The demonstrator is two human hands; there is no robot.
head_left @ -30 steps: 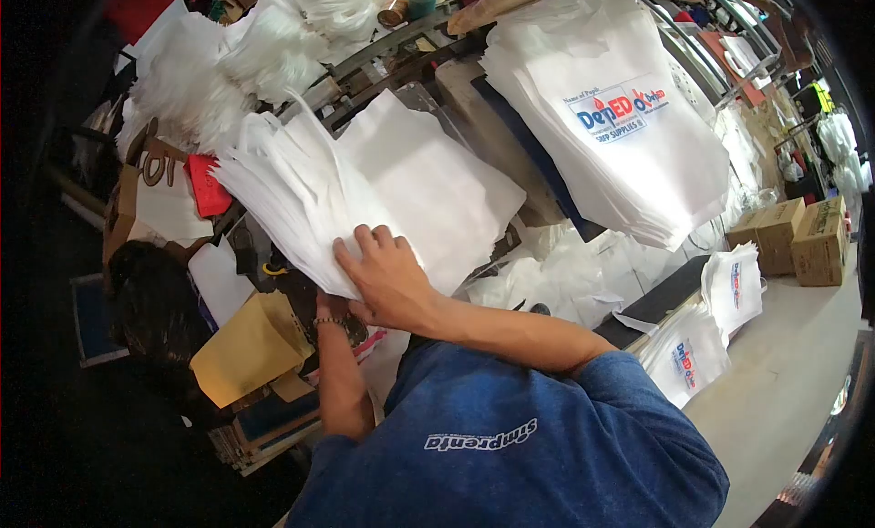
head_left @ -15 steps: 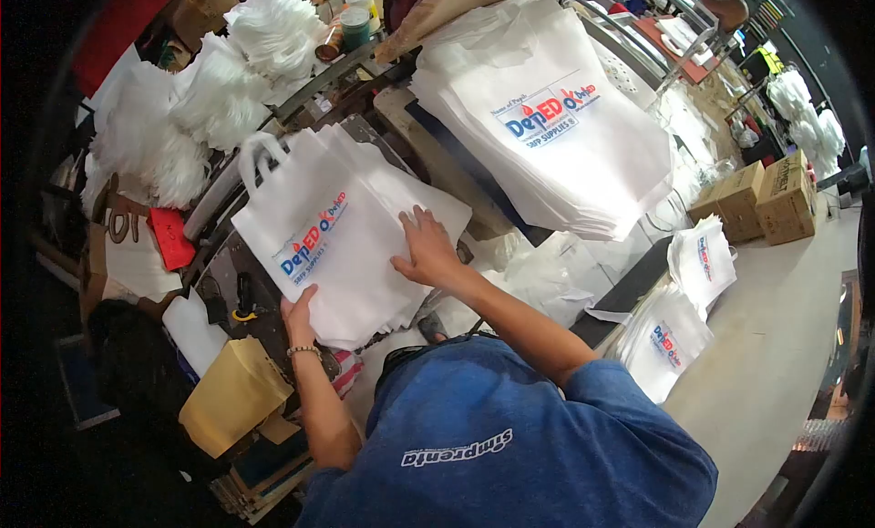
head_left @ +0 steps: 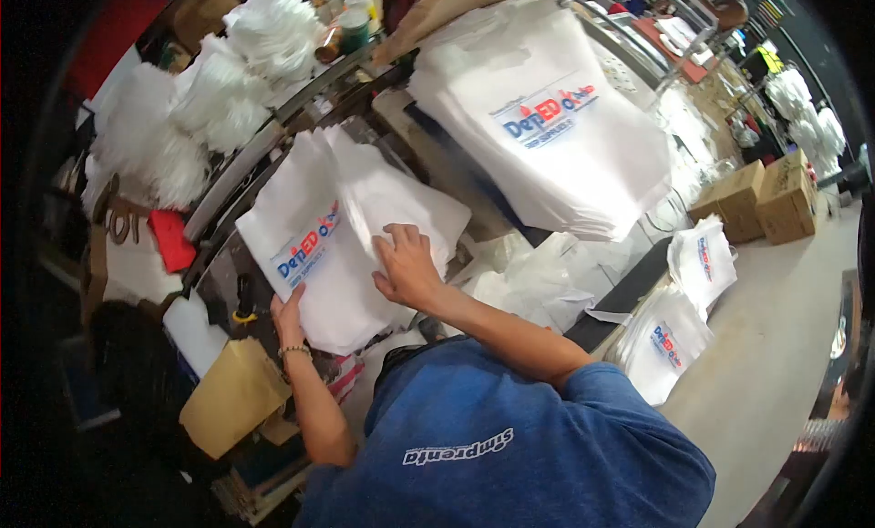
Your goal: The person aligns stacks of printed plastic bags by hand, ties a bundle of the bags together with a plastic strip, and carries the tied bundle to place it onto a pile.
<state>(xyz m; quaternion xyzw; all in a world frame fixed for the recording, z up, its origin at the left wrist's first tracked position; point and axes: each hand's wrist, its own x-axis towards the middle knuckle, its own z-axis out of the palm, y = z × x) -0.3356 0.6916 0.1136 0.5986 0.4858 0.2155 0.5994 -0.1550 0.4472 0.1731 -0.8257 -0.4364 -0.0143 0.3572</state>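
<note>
A stack of white printed bags (head_left: 314, 300) lies in front of me at a slant, with blue and red "DepED" lettering on the top one. At its lower left edge is my left hand (head_left: 289, 320), gripping the border with the thumb on top and the other fingers partly hidden. My right hand (head_left: 408, 271) rests on the right part of the stack, its fingers bent and apart. Near those fingertips the white material rises in a fold, and the loose layers fan out to the right.
A taller pile of the same bags (head_left: 583, 154) lies at the upper right, with smaller piles (head_left: 661, 341) at the right. Bundles of white material (head_left: 146, 136) are at the upper left. Cardboard boxes (head_left: 756, 200), a yellow-handled cutter (head_left: 243, 300) and a brown envelope (head_left: 235, 391) lie around.
My right hand has moved left across the stack, and its fingers have bent. The top bag's handle loop no longer shows, and a fold has risen in the middle. My left hand has shifted slightly left.
</note>
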